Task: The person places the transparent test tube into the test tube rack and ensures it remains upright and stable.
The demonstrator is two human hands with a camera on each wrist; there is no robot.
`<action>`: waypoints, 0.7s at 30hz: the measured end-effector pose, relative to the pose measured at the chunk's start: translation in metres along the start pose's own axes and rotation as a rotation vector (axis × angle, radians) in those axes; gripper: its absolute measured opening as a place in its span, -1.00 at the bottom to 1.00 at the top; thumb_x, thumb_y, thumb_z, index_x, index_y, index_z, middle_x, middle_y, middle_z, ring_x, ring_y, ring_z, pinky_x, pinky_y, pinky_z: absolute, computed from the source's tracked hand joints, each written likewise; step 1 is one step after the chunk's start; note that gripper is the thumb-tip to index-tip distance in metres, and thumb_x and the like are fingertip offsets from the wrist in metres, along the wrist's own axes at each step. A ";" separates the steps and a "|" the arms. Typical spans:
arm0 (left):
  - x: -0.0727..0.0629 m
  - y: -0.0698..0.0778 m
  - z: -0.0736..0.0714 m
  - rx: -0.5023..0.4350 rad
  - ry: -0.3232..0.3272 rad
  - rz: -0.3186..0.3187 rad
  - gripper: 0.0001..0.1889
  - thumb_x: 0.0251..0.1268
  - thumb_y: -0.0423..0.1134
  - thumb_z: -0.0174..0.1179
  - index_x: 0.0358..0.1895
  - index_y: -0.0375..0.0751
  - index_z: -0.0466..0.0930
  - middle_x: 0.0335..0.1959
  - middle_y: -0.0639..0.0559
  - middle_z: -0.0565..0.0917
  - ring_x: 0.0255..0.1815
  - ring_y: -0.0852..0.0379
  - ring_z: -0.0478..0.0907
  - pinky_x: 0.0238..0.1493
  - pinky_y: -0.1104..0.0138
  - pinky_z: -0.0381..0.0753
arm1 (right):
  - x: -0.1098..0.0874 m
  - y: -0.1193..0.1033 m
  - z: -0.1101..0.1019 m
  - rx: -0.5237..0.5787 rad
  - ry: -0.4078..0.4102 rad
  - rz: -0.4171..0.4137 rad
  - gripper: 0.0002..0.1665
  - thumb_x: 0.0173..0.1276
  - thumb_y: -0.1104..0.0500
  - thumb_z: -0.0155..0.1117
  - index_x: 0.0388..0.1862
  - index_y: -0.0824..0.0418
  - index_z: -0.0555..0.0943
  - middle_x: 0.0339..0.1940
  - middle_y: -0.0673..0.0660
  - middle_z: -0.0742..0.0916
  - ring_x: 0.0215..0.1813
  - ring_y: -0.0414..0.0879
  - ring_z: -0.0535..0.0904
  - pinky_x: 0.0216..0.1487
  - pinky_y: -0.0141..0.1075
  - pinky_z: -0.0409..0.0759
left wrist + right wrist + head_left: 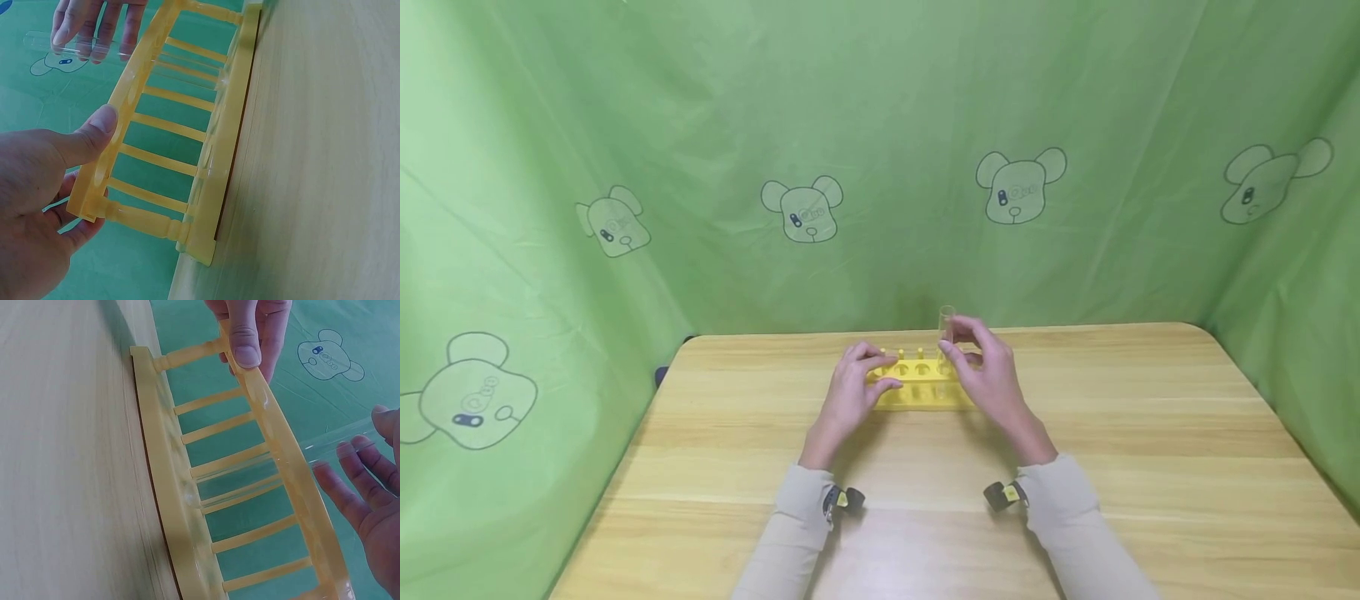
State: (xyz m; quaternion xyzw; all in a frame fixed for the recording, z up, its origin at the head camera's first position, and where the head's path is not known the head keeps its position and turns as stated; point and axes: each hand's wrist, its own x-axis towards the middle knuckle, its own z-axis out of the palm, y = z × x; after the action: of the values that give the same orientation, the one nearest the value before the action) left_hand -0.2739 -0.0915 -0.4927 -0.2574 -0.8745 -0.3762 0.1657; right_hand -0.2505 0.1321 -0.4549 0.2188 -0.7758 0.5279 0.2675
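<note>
A yellow test tube rack (pixel 917 407) stands upright on the table. My left hand (pixel 850 387) grips the rack's left end, the thumb lying on the top bar and the fingers behind it, as the left wrist view shows. A clear glass test tube (pixel 947 317) stands in a hole of the rack right of its middle. The tube's lower end (pixel 194 495) reaches down to the base, and its upper part sticks out above the top bar. My right hand (pixel 992 371) holds that upper part between thumb and fingers.
The wooden table (pixel 1150 467) extends around the rack on both sides. Behind and beside it hangs a green curtain (pixel 887 100) with printed bear heads. Several thin pegs (pixel 165 159) rise from the rack's base.
</note>
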 end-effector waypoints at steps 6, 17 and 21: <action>0.000 0.001 0.000 0.002 0.004 0.000 -0.58 0.06 -0.25 0.56 0.03 -0.27 0.76 -0.06 -0.03 0.65 0.04 0.01 0.52 0.16 0.21 0.59 | 0.000 -0.010 -0.001 -0.006 -0.006 -0.005 -0.60 0.38 0.51 0.29 0.18 0.52 0.50 -0.09 0.39 0.70 -0.05 0.27 0.67 -0.14 -0.40 0.73; 0.000 0.003 0.000 -0.006 0.004 -0.014 -0.57 0.07 -0.24 0.55 0.04 -0.31 0.75 -0.06 -0.03 0.65 0.03 0.02 0.52 0.16 0.21 0.59 | 0.000 -0.015 -0.004 0.021 -0.010 0.011 -0.61 0.39 0.49 0.31 0.17 0.51 0.52 -0.11 0.36 0.71 -0.05 0.19 0.69 -0.14 -0.22 0.78; -0.001 0.003 0.000 -0.005 0.002 -0.016 -0.56 0.07 -0.22 0.55 0.04 -0.29 0.75 -0.06 -0.01 0.64 0.04 0.03 0.52 0.15 0.22 0.60 | 0.000 -0.015 -0.004 0.025 -0.011 0.021 -0.61 0.38 0.50 0.31 0.16 0.50 0.52 -0.11 0.38 0.70 -0.05 0.19 0.69 -0.15 -0.13 0.78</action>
State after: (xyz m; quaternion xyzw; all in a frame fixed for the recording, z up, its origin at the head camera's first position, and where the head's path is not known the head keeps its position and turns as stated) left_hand -0.2715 -0.0898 -0.4910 -0.2501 -0.8755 -0.3800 0.1630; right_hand -0.2398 0.1309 -0.4430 0.2168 -0.7729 0.5391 0.2552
